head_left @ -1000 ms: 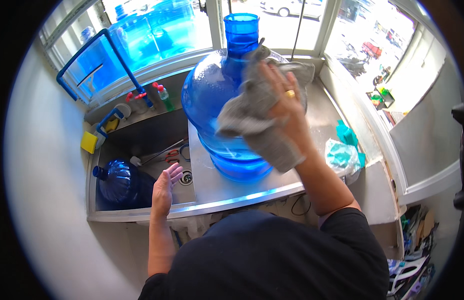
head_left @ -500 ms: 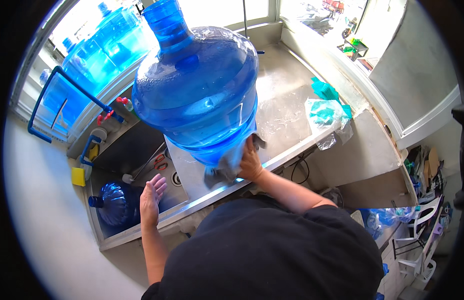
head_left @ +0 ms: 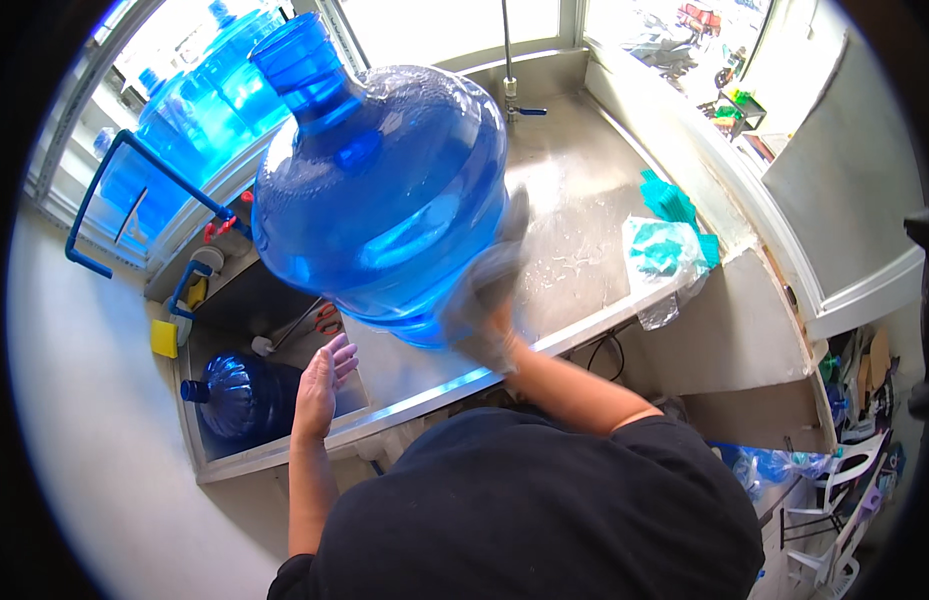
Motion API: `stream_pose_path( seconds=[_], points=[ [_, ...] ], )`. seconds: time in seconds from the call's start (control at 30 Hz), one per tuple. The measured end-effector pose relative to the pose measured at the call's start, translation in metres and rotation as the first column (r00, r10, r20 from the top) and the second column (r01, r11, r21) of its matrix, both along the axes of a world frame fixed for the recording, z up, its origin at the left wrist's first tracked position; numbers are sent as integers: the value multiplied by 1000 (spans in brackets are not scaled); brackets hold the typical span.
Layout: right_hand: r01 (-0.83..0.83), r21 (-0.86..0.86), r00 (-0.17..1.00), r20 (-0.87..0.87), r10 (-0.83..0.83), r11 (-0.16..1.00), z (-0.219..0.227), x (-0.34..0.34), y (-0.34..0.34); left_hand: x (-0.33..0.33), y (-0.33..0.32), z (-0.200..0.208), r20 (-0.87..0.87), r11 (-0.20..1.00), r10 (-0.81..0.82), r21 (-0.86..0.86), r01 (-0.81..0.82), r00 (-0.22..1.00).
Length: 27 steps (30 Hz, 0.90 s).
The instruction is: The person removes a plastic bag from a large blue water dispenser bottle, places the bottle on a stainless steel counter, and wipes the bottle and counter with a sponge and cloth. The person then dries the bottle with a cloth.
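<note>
A large blue water jug [head_left: 384,190] stands tilted on the steel counter [head_left: 574,190], its open neck toward the upper left. My right hand [head_left: 500,335] presses a grey cloth [head_left: 484,295] against the lower right side of the jug. Motion blurs the cloth and the fingers, and the cloth covers part of that hand. Held off the jug, my left hand [head_left: 322,385] is open with nothing in it, fingers slightly apart over the sink's edge. Beneath and left of it, a smaller dark blue bottle [head_left: 239,395] lies on its side in the sink.
Red-handled scissors [head_left: 327,318] and a white-tipped rod lie in the sink. Blue pipes [head_left: 164,170] and a yellow sponge [head_left: 164,338] are at the left. Teal gloves [head_left: 669,197] and a clear plastic bag [head_left: 664,250] rest on the counter's right. More jugs [head_left: 209,85] stand beyond the window.
My right hand has swept the cloth a little up the jug's right side. The jug's neck has shifted left and down in the view. My left hand stays open, slightly farther right.
</note>
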State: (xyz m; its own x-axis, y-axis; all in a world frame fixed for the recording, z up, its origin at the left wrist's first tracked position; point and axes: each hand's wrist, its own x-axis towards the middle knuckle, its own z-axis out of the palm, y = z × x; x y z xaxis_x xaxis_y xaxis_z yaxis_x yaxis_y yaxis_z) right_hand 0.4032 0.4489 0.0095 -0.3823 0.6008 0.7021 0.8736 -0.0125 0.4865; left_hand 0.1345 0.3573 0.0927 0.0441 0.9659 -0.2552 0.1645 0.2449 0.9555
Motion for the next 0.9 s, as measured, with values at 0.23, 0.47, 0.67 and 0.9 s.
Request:
stream_pose_path(
  seconds=[0.23, 0.47, 0.67, 0.9],
  points=[
    [-847, 259, -126, -946, 300, 464, -32, 47, 38, 23, 10, -6, -34, 999, 26, -18, -26, 999],
    [-946, 150, -48, -942, 332, 287, -18, 86, 171, 59, 11, -36, 49, 938, 79, -342, -58, 996],
    [-876, 170, -174, -984, 33, 450, -23, 69, 36, 80, 4, -43, 175, 970, 50, -242, -6, 983],
    [-857, 508, -475, -846, 243, 91, 93, 91, 175, 80, 7, -42, 172, 962, 44, -273, 5, 984]
  ],
)
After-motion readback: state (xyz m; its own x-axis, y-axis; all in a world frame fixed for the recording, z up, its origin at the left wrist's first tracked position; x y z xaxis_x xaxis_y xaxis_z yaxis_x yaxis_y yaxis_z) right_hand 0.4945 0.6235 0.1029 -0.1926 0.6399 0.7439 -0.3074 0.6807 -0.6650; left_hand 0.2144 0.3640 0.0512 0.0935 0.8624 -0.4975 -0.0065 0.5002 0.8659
